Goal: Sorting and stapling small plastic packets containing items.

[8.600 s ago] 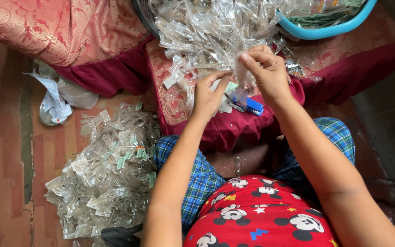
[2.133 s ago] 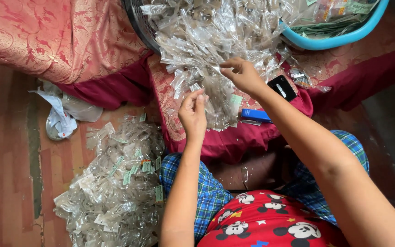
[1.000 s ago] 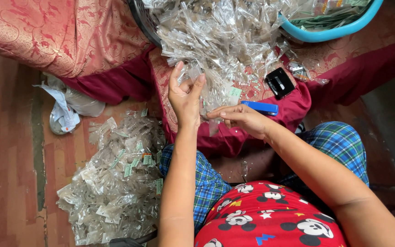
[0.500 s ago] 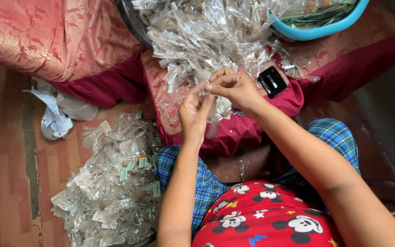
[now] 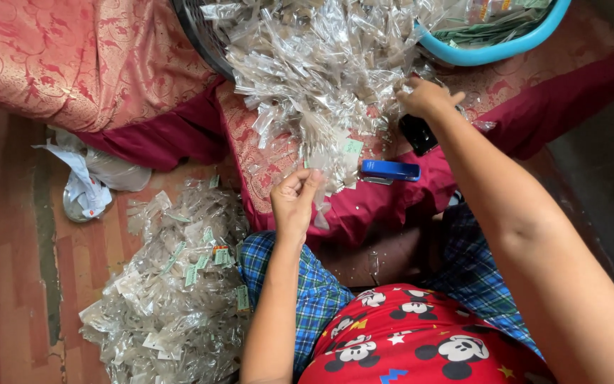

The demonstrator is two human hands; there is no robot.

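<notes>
Left hand (image 5: 294,203) is pinching, fingers together, a clear plastic packet (image 5: 319,206) hanging at the heap's (image 5: 321,78) lower edge. Right hand (image 5: 428,98) is resting curled on the heap's right side; grip state indeterminate.

Setting: a home used for piecework. We note a bed (image 5: 51,64) under a red-gold brocade cover, a worn red tiled floor (image 5: 1,284), heaps of small clear plastic packets (image 5: 321,64) on bed and floor, a blue stapler (image 5: 390,171), a turquoise plastic basin (image 5: 492,51).
</notes>
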